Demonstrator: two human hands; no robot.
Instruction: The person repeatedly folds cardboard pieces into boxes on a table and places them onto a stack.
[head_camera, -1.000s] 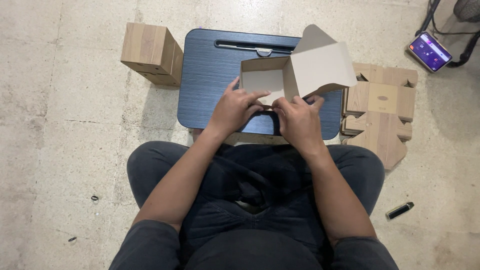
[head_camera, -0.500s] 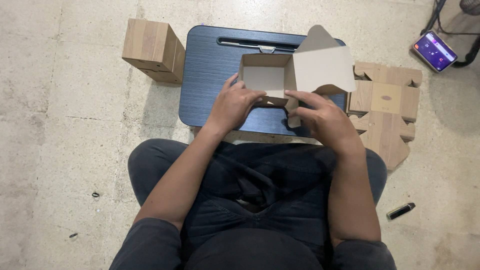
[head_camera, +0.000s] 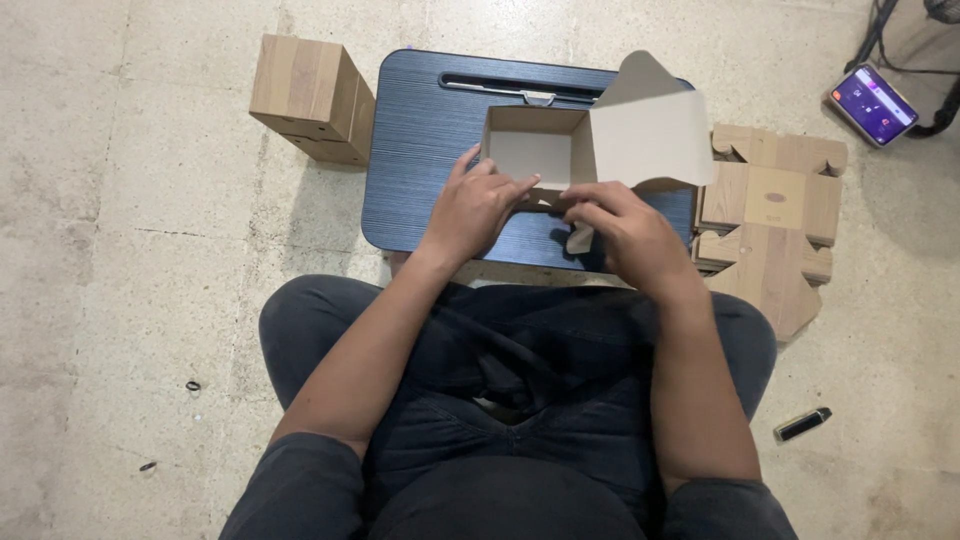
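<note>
While fingers curl, both hands (head_camera: 545, 210) pinch box (head_camera: 535, 150) — forearms converging.

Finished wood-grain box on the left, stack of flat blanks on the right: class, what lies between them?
In the head view, the blue lap tray lies between the finished box and flat blanks, bearing the open box both hands fold.

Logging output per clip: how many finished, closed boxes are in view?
1: the closed wood-print box on the floor, left of the blue tray. The flat stack may hide others.

Bare concrete floor (head_camera: 130, 250) — mottled, cracked — under a dark blue lap desk (head_camera: 430, 140).
</note>
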